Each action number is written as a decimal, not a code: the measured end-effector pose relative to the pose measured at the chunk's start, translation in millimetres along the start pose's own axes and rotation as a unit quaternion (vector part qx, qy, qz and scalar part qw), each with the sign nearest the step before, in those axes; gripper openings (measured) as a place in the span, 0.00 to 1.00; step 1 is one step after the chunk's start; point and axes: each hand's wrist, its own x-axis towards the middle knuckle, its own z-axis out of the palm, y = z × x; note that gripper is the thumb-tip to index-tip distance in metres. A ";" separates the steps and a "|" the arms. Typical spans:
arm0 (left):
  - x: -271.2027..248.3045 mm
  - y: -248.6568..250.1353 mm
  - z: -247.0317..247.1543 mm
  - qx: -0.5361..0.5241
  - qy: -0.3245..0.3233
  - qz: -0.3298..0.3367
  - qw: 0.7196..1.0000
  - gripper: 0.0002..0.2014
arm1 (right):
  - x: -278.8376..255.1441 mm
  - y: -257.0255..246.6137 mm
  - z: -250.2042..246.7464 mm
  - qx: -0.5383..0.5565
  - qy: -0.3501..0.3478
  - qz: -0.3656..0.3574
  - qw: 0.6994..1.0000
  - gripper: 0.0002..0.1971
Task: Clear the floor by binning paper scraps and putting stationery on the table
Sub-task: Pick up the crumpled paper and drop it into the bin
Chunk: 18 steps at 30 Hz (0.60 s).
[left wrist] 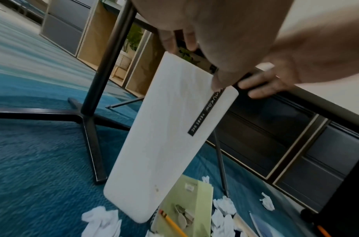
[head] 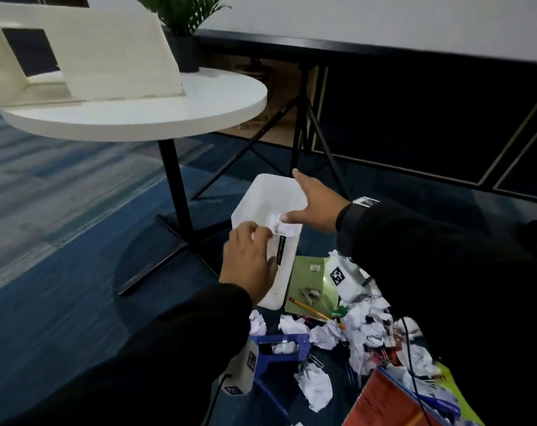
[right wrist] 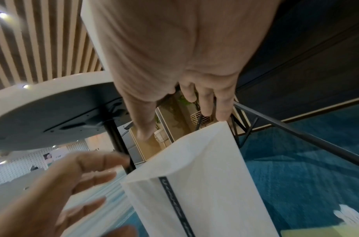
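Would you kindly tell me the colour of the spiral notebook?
Pale green notebook, clearest in head view.

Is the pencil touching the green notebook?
Touching. In the head view the pencil lies flat on the notebook, across the near end of its cover.

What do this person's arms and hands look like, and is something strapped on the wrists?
The left hand and right hand are bare. A long black left sleeve and right sleeve cover the arms. At each wrist sits a pale box with black-and-white square markers: the left box and the right box. A thin black cable leaves the left box.
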 end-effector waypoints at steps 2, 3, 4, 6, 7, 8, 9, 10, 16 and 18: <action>8.5 -2.3 -3.0 0.060 -0.061 -0.036 0.996 0.35 | -15.9 22.4 4.5 0.047 0.044 0.020 0.998 0.50; 13.0 -4.6 -1.6 0.086 -0.108 -0.045 0.989 0.36 | -29.7 36.0 9.0 0.061 0.050 0.035 0.996 0.47; 18.0 -7.4 0.7 0.097 -0.147 -0.050 0.983 0.34 | -44.7 54.7 17.9 0.063 0.045 0.053 0.996 0.44; 26.4 -11.8 3.5 0.059 -0.188 -0.044 0.979 0.26 | -80.0 92.9 39.6 0.036 0.016 0.094 0.995 0.39; 30.2 -12.4 3.0 0.021 -0.188 -0.032 0.981 0.21 | -98.7 110.4 51.3 0.018 -0.005 0.113 0.993 0.37; 34.1 -12.8 2.3 -0.009 -0.187 -0.021 0.982 0.16 | -115.3 127.2 63.4 -0.002 -0.027 0.125 0.992 0.35; 36.9 -12.8 -0.1 -0.025 -0.190 -0.010 0.981 0.13 | -131.4 140.4 74.7 -0.024 -0.052 0.141 0.988 0.32; 38.7 -13.0 -4.4 -0.031 -0.201 -0.003 0.979 0.13 | -146.6 151.1 84.9 -0.042 -0.072 0.157 0.984 0.29; 31.3 -28.5 -28.3 -0.040 -0.195 -0.016 0.980 0.13 | -196.8 184.1 134.8 -0.068 -0.147 0.214 0.963 0.24; 28.9 -32.4 -30.3 -0.018 -0.212 -0.027 0.977 0.25 | -198.9 187.3 147.0 -0.070 -0.158 0.220 0.960 0.24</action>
